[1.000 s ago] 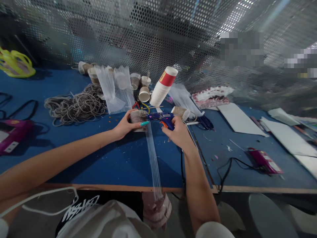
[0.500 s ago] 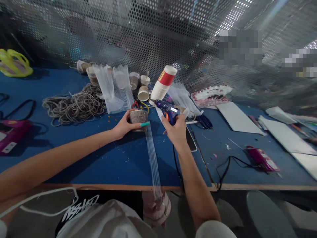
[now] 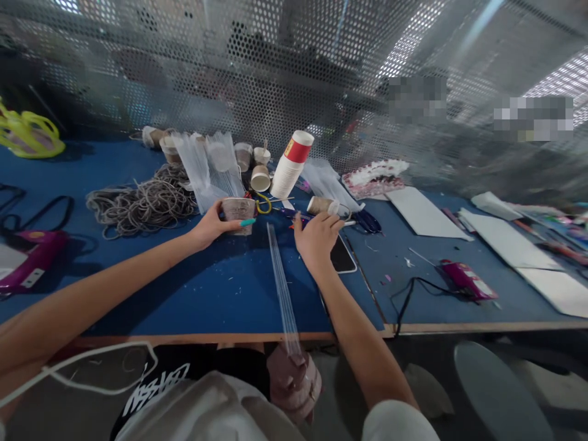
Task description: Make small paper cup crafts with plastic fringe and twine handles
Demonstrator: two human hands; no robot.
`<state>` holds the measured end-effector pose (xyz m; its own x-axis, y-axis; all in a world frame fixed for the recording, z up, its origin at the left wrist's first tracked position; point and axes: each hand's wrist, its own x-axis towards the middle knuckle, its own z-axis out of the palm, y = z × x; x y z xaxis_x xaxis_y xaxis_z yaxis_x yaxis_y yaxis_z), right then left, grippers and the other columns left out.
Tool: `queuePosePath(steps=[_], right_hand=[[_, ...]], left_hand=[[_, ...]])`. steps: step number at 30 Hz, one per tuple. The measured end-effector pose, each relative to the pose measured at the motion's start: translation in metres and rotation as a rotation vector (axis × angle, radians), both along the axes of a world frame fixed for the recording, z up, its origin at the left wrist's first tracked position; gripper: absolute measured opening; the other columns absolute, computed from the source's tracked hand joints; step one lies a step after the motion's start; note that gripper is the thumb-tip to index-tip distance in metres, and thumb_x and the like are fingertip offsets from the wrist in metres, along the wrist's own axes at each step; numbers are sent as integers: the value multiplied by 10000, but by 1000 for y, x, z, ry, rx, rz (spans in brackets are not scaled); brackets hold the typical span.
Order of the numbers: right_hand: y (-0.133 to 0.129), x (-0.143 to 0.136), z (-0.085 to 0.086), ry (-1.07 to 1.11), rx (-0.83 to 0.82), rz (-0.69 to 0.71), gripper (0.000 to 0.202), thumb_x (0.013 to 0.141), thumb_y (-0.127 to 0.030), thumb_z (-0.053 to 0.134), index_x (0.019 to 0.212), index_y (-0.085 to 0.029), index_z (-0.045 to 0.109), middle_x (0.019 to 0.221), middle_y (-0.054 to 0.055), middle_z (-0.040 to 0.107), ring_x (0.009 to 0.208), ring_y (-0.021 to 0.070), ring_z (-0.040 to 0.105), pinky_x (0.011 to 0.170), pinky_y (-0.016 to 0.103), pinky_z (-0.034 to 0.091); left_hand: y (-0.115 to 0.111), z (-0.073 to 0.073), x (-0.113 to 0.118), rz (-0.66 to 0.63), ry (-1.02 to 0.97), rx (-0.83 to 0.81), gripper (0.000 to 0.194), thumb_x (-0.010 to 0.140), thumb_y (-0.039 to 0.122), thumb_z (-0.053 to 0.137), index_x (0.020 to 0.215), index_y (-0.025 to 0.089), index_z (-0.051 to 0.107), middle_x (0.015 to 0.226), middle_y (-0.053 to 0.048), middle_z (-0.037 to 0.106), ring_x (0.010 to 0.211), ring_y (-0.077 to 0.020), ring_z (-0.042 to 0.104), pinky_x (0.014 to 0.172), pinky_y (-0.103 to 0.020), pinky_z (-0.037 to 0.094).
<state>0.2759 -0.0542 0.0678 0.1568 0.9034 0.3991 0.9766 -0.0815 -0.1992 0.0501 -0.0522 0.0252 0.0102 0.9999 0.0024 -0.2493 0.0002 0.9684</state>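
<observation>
My left hand (image 3: 209,229) is closed around a cup wrapped in grey cord (image 3: 237,209), with the thumb along its near side. My right hand (image 3: 318,240) is over a dark blue glue gun (image 3: 288,212) lying on the table, its thumb and fingers apart; the hand partly hides the gun. Between my arms a long clear ribbed strip (image 3: 281,282) runs down over the table's front edge. Scissors with yellow handles (image 3: 263,203) lie just beyond the cup.
A leaning stack of paper cups (image 3: 290,168), small wrapped cups (image 3: 260,178) and translucent bundles (image 3: 214,168) stand at the back. Left are a heap of grey cord (image 3: 142,199) and a purple device (image 3: 34,260). A phone (image 3: 343,256), white boards (image 3: 427,211) and another purple device (image 3: 466,278) lie right.
My right hand has put the glue gun down on the table and loosened its fingers. My left hand still holds the cord-wrapped cup, now apart from the clear strip. The view has shifted slightly.
</observation>
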Motion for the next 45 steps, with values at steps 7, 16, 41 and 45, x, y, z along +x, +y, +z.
queuePosePath(steps=[7, 16, 41, 45], right_hand=[[-28, -28, -6, -138, -345, 302, 489, 877, -453, 516, 1093, -15, 503, 1065, 295, 587, 1081, 406, 554, 859, 471, 479], [0, -41, -1, 332, -474, 311, 72, 789, -174, 496, 852, -177, 460, 887, 179, 654, 947, 338, 650, 834, 453, 503], [50, -65, 35, 897, -587, 977, 306, 978, -497, 423, 866, -254, 276, 610, -63, 601, 378, 61, 474, 373, 184, 331], [53, -63, 36, 926, -601, 1029, 307, 963, -487, 465, 844, -231, 341, 736, 1, 662, 481, 88, 594, 432, 218, 429]], left_hand=[[-3, -8, -26, 92, -2, 4, 645, 473, 283, 879, 1020, 164, 559, 1060, -74, 636, 1076, -277, 612, 1019, -498, 464], [2, -15, -42, 159, -29, 92, 742, 470, 275, 855, 1118, 228, 497, 1075, -35, 583, 1055, -233, 583, 957, -422, 492], [3, -20, -53, 21, 361, 312, 679, 668, 323, 777, 1252, 207, 449, 1294, -117, 532, 1170, -271, 567, 989, -432, 483], [0, -18, -54, 15, 383, 367, 644, 695, 306, 767, 1249, 199, 455, 1316, -135, 534, 1182, -276, 569, 982, -427, 491]])
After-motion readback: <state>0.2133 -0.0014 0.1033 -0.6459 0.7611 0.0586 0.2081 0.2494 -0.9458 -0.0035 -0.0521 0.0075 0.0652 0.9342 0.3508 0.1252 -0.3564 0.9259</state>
